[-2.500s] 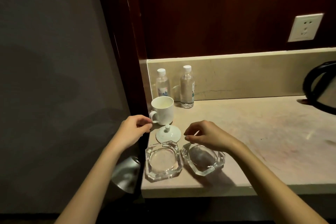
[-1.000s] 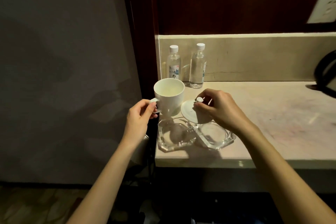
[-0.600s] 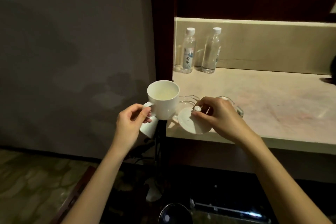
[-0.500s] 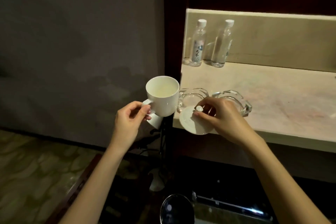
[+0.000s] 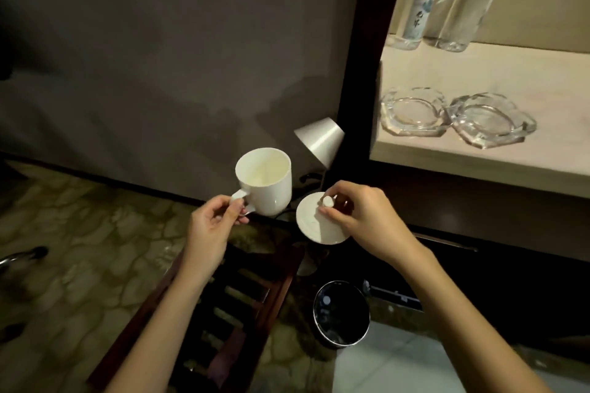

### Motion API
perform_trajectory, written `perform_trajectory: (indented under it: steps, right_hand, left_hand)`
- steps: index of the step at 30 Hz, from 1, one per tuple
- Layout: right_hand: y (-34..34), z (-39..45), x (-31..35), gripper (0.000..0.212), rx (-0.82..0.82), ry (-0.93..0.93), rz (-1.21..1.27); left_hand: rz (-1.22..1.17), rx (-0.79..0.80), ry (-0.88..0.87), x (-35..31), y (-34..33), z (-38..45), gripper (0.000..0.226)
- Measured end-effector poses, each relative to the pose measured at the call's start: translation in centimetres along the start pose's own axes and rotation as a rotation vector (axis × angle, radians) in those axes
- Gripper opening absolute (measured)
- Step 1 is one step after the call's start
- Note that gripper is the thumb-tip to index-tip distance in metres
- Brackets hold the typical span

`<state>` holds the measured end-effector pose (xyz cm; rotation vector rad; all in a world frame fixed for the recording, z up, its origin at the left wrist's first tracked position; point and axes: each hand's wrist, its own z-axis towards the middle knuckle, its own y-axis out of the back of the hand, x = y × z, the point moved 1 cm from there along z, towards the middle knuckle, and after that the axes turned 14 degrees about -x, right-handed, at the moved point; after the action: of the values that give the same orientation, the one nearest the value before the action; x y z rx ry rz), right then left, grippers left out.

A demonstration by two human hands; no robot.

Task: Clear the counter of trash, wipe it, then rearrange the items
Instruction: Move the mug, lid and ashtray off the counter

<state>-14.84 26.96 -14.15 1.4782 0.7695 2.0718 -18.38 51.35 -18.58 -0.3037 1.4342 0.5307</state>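
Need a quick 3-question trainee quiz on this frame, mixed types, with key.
1. True or false: the white mug stands on the counter.
2. Which hand holds the lid by its knob?
A. left hand
B. right hand
C. neither
3. Fill in: two glass ___ sit side by side near the counter's front edge, in front of the two water bottles.

Key: 1 false, it is held off the counter by its handle; 2 B; 3 ashtrays.
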Motion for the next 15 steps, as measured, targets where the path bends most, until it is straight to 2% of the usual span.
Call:
perform_trajectory:
  steps: [7,11,15]
  right_hand:
    - [-11.5,-0.6,-0.4,0.011,0.047,-0.143,-0.029]
    - [-19.0,-1.7,-1.6,0.014,0.107,-0.256,-0.05]
    - [-25.6,-2.3,-4.1,0.016,0.187,-0.354,-0.071]
  left_hand:
    - [0.087,0.086,0.096,7.3,6.5,3.6,0.027]
    - [0.217,0.11,0.165,13.7,10.2,5.0,0.029]
    - [0.299,0.138,0.241,20.1,11.1,4.7,0.033]
